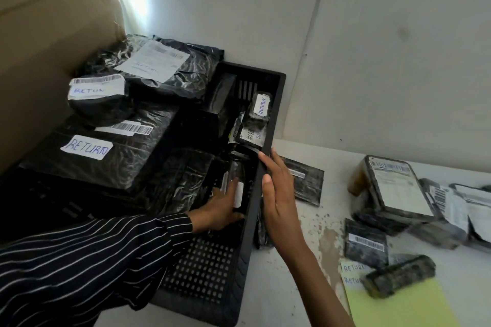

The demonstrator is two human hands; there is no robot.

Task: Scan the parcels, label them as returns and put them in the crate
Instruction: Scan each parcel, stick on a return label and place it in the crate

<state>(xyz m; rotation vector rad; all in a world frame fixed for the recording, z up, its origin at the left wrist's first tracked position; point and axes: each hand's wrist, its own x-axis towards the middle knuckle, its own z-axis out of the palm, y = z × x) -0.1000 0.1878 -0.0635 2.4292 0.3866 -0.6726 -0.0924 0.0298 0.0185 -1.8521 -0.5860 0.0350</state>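
Left hand [221, 207] grips small parcel [237, 194] low inside crate [275, 114], by its right wall. Right hand [279, 194] lies flat on the rim, fingers straight. Risk: the crate is crowded, so the parcel could wedge or land label-down.

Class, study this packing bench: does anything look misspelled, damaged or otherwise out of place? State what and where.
Two things. The handwritten label on the round parcel atop the pile reads "RETUN", missing an R. The white table has a chipped, flaking patch beside the crate.
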